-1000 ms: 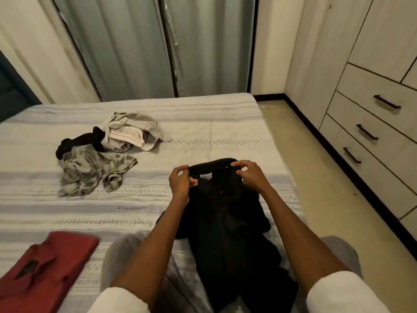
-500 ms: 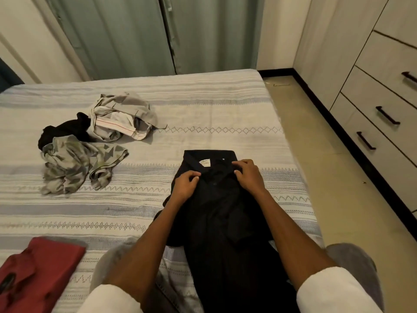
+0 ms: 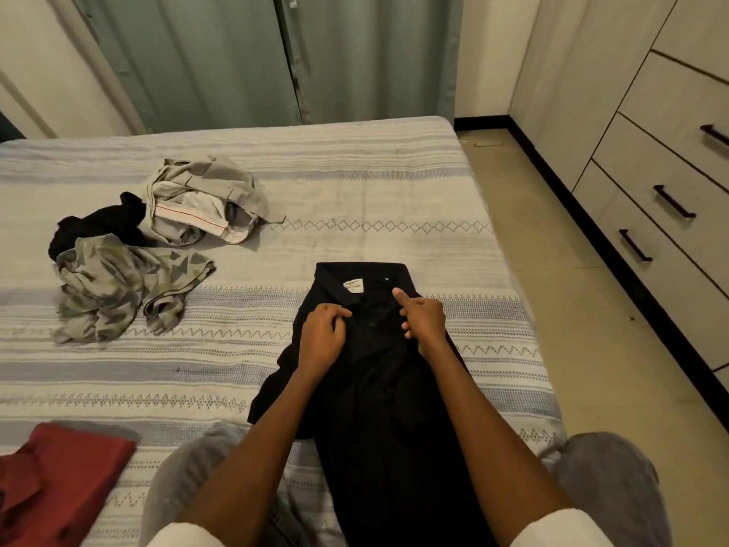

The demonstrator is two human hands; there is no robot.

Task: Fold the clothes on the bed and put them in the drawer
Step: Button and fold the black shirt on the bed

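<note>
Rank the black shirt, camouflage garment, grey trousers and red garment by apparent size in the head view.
1. black shirt, largest, though nearest the camera.
2. camouflage garment and grey trousers: look alike, not ranked.
red garment: cut off by the frame, unsure.

White neck label (image 3: 352, 286) sewn inside the collar of the black shirt (image 3: 378, 373), just beyond the left hand (image 3: 321, 337) and right hand (image 3: 422, 321): printed lines present, too small and blurred to read. No other text visible.
</note>
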